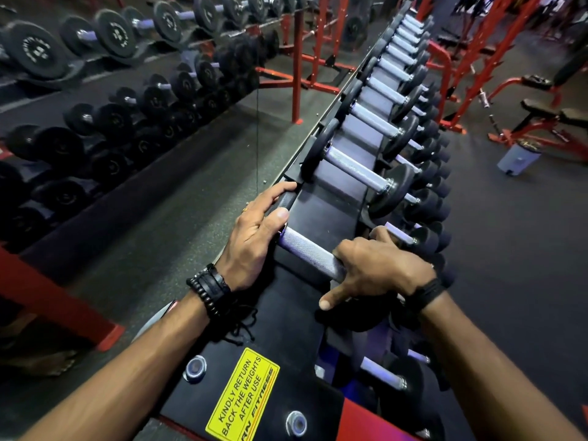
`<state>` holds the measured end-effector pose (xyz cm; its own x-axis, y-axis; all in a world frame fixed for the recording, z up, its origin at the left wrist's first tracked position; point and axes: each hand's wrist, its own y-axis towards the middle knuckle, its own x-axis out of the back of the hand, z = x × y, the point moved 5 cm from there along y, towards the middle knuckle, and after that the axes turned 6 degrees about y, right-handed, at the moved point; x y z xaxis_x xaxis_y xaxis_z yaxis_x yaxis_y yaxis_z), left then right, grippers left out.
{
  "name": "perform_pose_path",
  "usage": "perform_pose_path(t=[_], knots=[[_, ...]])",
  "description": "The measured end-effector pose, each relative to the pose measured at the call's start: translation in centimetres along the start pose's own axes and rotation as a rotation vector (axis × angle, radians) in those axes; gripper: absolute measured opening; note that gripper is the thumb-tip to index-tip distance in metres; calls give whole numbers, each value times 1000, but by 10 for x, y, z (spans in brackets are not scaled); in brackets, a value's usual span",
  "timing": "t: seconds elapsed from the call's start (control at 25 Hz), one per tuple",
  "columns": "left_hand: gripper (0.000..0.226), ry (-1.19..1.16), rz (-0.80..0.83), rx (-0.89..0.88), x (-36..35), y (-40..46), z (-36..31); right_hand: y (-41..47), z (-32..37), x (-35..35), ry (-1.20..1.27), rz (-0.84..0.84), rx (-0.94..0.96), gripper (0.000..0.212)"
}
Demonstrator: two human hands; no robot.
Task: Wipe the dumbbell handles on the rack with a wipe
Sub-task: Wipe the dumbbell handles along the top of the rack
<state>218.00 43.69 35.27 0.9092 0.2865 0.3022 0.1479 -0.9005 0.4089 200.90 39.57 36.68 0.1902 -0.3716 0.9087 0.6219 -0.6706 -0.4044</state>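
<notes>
The nearest dumbbell lies across the top tier of the black rack (288, 316), its knurled silver handle (307, 251) bare in the middle. My left hand (254, 237) grips the dumbbell's black left head, fingers curled over its top and thumb by the handle's end. My right hand (378, 268) is curled round the right end of the handle, thumb pointing down toward the rack. No wipe shows; anything under my right palm is hidden. Beyond it lies the following dumbbell (356, 170), and several more line the tier into the distance.
A yellow "return the weights" sticker (243, 399) sits on the rack's near end. Lower tiers hold more dumbbells (426, 237). Another dumbbell rack (111, 122) stands at left across a strip of floor. Red frames (297, 74), a bench (556, 116) and a grey bin (518, 157) stand around.
</notes>
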Motion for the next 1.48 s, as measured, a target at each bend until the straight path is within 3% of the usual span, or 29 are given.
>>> perform_pose_path(t=[0.36, 0.52, 0.64, 0.8, 1.0, 1.2, 1.32, 1.48], knots=[[52, 20, 8, 0, 0, 1, 2, -12, 7, 0, -182, -245, 33, 38], [53, 14, 11, 3, 0, 1, 0, -21, 6, -4, -36, -333, 28, 29], [52, 11, 13, -3, 0, 1, 0, -26, 4, 2, 63, -302, 38, 20], [52, 10, 6, 3, 0, 0, 0, -27, -1, 6, 154, -235, 19, 25], [51, 9, 4, -2, 0, 0, -1, -31, 7, 7, 138, -279, -28, 13], [51, 8, 9, -3, 0, 0, -1, -24, -2, 15, 96, -321, -70, 29], [51, 17, 5, -5, 0, -1, -1, -20, -9, 14, 6, -419, -27, 19], [50, 11, 2, -2, 1, -2, -2, -25, -3, 8, 72, -395, 129, 30]])
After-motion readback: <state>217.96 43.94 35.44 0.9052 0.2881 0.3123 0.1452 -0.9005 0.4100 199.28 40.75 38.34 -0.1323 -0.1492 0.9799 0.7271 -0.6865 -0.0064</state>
